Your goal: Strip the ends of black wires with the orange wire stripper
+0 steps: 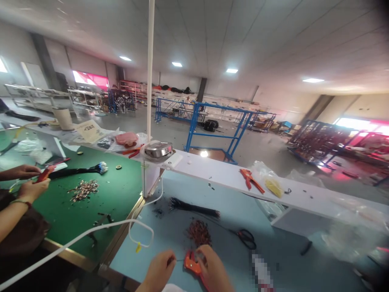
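Observation:
My right hand [213,268] grips a red-orange hand tool [192,263] that looks like a wire stripper, its head pointing left. Close by on the left, my left hand [160,268] is pinched around the end of a thin dark wire [180,260], which runs across to the tool's head. Just beyond the tool lies a pile of small reddish-brown scraps [199,232]. Farther back, a bundle of black wires [194,207] rests on the blue table [130,259]. Black-handled scissors [246,238] lie to the right of the scraps.
A co-worker's hands [33,186] hold a red tool over the green table [118,190]. A white cable [91,231] crosses in front at left. On the white shelf [209,168] are a round metal tin [158,149], orange pliers [251,181] and plastic bags [267,178].

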`<action>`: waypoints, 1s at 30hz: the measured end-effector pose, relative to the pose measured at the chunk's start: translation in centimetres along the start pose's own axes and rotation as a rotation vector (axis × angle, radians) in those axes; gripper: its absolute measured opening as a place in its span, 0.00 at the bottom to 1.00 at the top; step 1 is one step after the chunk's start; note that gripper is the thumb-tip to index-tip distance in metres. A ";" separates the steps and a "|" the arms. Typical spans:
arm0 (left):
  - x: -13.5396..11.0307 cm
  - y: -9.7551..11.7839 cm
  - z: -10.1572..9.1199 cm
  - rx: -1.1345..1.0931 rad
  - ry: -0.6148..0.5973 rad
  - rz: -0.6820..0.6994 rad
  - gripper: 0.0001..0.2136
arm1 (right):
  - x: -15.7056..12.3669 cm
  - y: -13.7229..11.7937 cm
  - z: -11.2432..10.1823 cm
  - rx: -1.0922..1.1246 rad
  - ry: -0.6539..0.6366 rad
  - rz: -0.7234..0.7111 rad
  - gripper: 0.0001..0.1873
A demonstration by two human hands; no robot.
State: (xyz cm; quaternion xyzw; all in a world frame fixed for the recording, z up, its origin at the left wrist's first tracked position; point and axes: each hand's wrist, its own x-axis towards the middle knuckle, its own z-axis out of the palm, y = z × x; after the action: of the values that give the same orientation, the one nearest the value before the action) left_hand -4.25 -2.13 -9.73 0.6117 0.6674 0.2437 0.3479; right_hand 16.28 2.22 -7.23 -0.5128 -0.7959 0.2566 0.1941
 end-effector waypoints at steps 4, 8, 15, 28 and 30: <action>0.1 1.3 0.2 -0.050 -0.035 0.059 0.10 | 0.1 -2.0 0.4 -0.065 -0.189 -0.082 0.11; 1.1 1.9 -0.1 -0.209 -0.190 0.078 0.11 | 0.8 -2.0 -0.2 -0.081 -0.182 -0.093 0.14; 1.2 2.4 -2.8 -0.569 -0.491 -0.039 0.18 | 1.4 -1.2 -1.7 0.243 -0.180 -0.136 0.11; 1.9 2.7 -5.9 -0.952 -0.178 -0.125 0.15 | 0.3 6.5 2.3 -0.035 -0.126 0.348 0.17; 1.8 3.5 -5.5 -0.950 -0.203 -0.127 0.15 | -0.5 6.8 4.5 -0.096 -0.174 0.372 0.28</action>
State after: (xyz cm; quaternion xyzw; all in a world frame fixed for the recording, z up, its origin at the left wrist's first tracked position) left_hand -6.20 0.71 -3.85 0.3642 0.4810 0.4388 0.6659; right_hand 18.77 3.14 -14.97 -0.6355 -0.7128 0.2928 0.0494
